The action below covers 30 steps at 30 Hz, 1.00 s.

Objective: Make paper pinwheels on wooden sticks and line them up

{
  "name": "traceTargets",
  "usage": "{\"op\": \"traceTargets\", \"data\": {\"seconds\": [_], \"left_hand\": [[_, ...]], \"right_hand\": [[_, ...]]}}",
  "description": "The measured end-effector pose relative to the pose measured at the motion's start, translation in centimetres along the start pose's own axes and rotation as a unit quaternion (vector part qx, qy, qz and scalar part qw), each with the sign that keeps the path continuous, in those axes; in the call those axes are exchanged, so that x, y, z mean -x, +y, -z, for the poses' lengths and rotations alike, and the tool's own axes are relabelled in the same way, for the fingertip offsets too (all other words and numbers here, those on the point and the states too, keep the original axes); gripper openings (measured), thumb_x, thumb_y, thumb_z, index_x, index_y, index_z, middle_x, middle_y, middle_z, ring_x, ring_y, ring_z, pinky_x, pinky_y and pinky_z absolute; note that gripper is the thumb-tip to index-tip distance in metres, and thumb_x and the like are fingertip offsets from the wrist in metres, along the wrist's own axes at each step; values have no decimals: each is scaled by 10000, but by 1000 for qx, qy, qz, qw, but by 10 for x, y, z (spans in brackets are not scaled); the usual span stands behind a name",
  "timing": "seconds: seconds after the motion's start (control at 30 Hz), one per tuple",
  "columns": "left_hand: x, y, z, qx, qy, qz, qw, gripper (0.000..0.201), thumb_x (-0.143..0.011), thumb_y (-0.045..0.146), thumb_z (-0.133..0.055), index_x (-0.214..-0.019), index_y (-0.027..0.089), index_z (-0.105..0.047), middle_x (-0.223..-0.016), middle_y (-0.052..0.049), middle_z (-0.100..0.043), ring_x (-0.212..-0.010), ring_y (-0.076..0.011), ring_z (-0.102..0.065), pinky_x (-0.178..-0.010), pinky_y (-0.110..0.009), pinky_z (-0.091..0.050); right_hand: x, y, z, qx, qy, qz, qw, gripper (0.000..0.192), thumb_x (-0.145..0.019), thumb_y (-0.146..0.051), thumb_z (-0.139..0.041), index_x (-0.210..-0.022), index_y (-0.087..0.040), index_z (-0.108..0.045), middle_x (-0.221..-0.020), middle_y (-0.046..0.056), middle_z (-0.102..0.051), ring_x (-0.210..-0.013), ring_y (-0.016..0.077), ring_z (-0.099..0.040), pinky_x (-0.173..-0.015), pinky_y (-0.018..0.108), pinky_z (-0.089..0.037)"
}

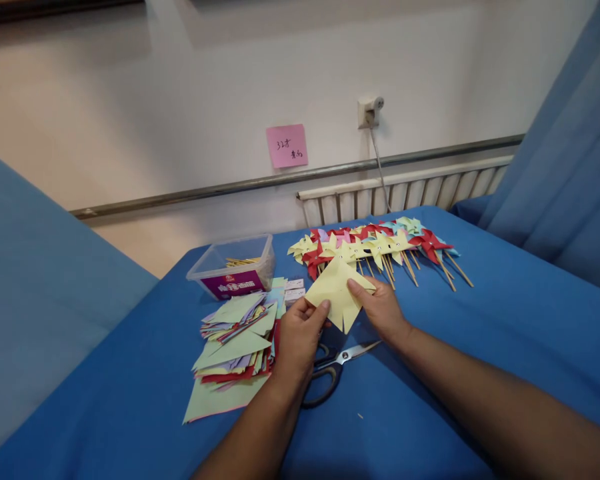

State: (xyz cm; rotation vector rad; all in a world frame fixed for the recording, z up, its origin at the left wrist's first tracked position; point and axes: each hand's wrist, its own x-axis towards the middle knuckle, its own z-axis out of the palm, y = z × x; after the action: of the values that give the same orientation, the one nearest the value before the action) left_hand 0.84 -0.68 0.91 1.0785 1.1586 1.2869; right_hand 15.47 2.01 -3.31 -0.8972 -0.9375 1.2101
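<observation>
A square of yellow paper (336, 293) with slits cut in from its corners is held up over the table. My left hand (303, 327) pinches its left corner, thumb on top. On the right side, my right hand (377, 303) grips the opposite corner between thumb and fingers. Beneath them a pair of scissors (344, 357) with dark handles lies on the blue cloth, partly hidden by my left wrist. Left of my left hand are stacks of coloured paper (237, 347), in green, purple, red and yellow.
Finished paper pinwheels (375, 243) on wooden sticks lie in a pile at the back right. A clear plastic box (265, 260) holds thin sticks. Small white cards (294, 291) lie beside it. Behind stand a radiator (410, 193) and a wall socket (368, 113) with a cord.
</observation>
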Motion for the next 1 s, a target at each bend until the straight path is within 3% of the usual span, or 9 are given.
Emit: {"op": "traceTargets", "data": {"seconds": [0.1, 0.2, 0.3, 0.47, 0.63, 0.7, 0.8, 0.9, 1.0], "left_hand": [[0, 3, 1, 36, 43, -27, 998, 294, -635, 374, -791, -745, 150, -636, -544, 31, -613, -467, -96, -536, -513, -212, -447], [-2, 5, 3, 88, 74, -55, 992, 304, -627, 358, -802, -770, 154, -628, -601, 20, -652, -509, -112, -584, -558, -231, -478], [-3, 4, 4, 113, 55, -51, 991, 336, -632, 368, -801, -833, 146, -647, -706, -16, -702, -602, -145, -641, -635, -267, -506], [-2, -4, 1, 100, 5, -28, 995, 423, -643, 364, -797, -971, 126, -677, -922, -89, -736, -772, -188, -677, -746, -304, -517], [-5, -2, 5, 101, 50, -30, 993, 433, -614, 389, -808, -918, 111, -674, -835, -84, -733, -687, -185, -669, -693, -310, -525], [-8, 1, 8, 87, 44, -9, 995, 463, -596, 397, -818, -926, 105, -674, -813, -92, -731, -652, -191, -666, -652, -310, -526], [-9, 6, 13, 40, 9, 29, 999, 508, -571, 394, -832, -956, 98, -685, -799, -106, -732, -631, -207, -669, -607, -303, -524], [-8, 10, 15, 7, 6, 40, 999, 505, -558, 390, -839, -946, 102, -695, -789, -108, -734, -618, -209, -667, -579, -295, -523], [-6, 11, 12, 39, 21, 22, 999, 456, -580, 380, -828, -925, 115, -690, -798, -91, -734, -638, -192, -665, -608, -292, -530]], "right_hand": [[6, -4, 0, 32, -33, 8, 999, 363, -730, -525, -696, -819, -173, -708, -703, 16, -677, -605, 161, -596, -573, 289, -504], [10, -7, -2, 50, -81, -2, 996, 337, -719, -521, -702, -712, -184, -690, -684, 8, -648, -620, 155, -562, -553, 273, -487], [11, -6, -5, 21, -87, -35, 995, 334, -706, -516, -714, -668, -187, -666, -711, 13, -650, -638, 151, -550, -556, 262, -471], [12, -2, -9, -39, -49, -59, 996, 320, -691, -490, -741, -733, -179, -676, -753, 17, -668, -633, 125, -531, -535, 225, -413], [15, -2, -11, -34, -100, -68, 992, 351, -665, -481, -768, -818, -172, -702, -744, 22, -683, -636, 136, -560, -584, 252, -435], [14, -3, -10, -53, -112, -72, 990, 371, -677, -496, -757, -843, -169, -701, -764, 33, -692, -684, 158, -598, -654, 282, -463], [9, -5, -7, -83, -71, -77, 991, 386, -673, -509, -756, -845, -172, -682, -787, 39, -696, -737, 178, -622, -708, 305, -475], [3, -5, -2, -63, -47, -67, 995, 343, -650, -475, -780, -759, -179, -646, -682, -1, -644, -616, 130, -556, -589, 249, -422], [0, -6, -1, -29, -37, -32, 998, 322, -665, -458, -771, -690, -180, -611, -566, -42, -545, -506, 85, -423, -497, 218, -318]]}}
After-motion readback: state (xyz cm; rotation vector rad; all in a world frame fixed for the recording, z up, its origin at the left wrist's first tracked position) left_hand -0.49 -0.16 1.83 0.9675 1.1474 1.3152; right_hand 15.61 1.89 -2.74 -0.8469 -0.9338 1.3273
